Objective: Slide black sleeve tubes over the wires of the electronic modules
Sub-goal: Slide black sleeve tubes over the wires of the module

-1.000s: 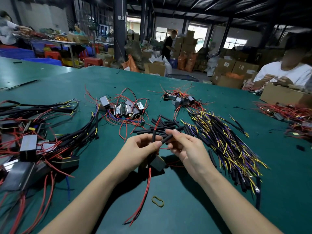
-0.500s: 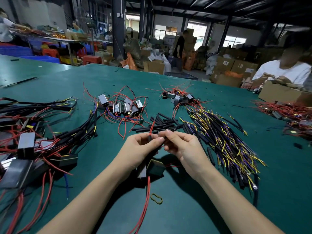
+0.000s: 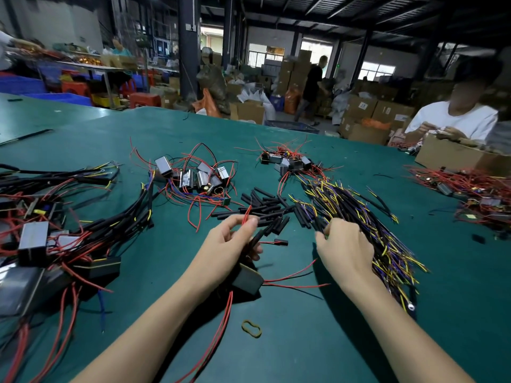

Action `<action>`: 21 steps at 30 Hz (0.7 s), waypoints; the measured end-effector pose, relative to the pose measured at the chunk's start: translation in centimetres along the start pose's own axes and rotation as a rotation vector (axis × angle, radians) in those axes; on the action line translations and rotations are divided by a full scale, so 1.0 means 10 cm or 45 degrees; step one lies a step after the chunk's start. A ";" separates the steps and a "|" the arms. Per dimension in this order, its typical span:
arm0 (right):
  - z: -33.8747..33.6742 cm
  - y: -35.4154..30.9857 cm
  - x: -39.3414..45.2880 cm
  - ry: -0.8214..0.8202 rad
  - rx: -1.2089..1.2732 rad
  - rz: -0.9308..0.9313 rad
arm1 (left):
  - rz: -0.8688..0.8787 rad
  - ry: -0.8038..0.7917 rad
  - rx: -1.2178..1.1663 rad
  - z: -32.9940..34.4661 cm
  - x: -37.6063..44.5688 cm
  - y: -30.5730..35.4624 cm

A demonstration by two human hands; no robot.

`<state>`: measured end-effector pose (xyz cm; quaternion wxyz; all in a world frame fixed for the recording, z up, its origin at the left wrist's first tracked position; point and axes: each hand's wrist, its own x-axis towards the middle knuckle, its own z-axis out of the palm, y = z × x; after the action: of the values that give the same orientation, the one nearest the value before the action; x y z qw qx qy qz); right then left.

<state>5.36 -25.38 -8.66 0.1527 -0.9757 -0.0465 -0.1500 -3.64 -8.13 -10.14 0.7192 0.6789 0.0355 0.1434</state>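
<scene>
A white label reading "15" is seen on a cardboard box (image 3: 362,105) beyond the bench's far edge; nothing else can be read

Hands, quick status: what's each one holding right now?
Left hand: pinching a red wire, sleeve tube at its fingers.
Right hand: reaching into the sleeved wire bundle; grip cannot be told.

A dim warehouse with a dark steel-beamed ceiling (image 3: 345,12) and black pillar (image 3: 188,48). Daylight enters through rear windows (image 3: 266,55). Stacked cardboard boxes (image 3: 367,111), blue crates (image 3: 22,85) and red stools (image 3: 144,99) crowd the floor behind the green table (image 3: 304,327).
</scene>
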 end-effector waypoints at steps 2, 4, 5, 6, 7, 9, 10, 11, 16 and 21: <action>0.08 0.04 0.00 -0.018 -0.037 0.024 | 0.019 -0.001 0.002 0.00 -0.01 0.00; 0.10 0.08 0.04 -0.005 -0.014 0.050 | 0.026 0.003 -0.015 0.01 -0.02 0.00; 0.09 0.09 0.06 0.004 0.033 0.072 | 0.028 0.011 -0.018 0.01 -0.02 0.00; 0.08 0.11 0.08 0.020 0.106 0.099 | 0.037 0.023 0.000 0.01 -0.02 0.00; 0.05 0.12 0.10 0.053 0.209 0.125 | 0.050 0.037 0.036 0.01 -0.02 0.01; -0.03 0.15 0.16 0.097 0.429 0.185 | 0.074 0.059 0.096 0.00 -0.02 0.01; -0.06 0.17 0.20 0.085 0.553 0.211 | 0.075 0.068 0.104 -0.01 -0.01 0.01; -0.09 0.18 0.22 0.046 0.705 0.241 | 0.073 0.076 0.104 -0.01 -0.01 0.01; -0.09 0.14 0.23 -0.076 1.159 0.399 | 0.091 0.103 0.076 -0.01 -0.02 0.01; -0.05 0.12 0.23 0.052 1.102 0.384 | 0.134 0.182 0.007 -0.01 -0.01 0.03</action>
<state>7.60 -26.57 -7.83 0.5673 -0.8148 0.0408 -0.1120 -3.78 -8.00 -9.90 0.7044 0.6699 0.0515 0.2290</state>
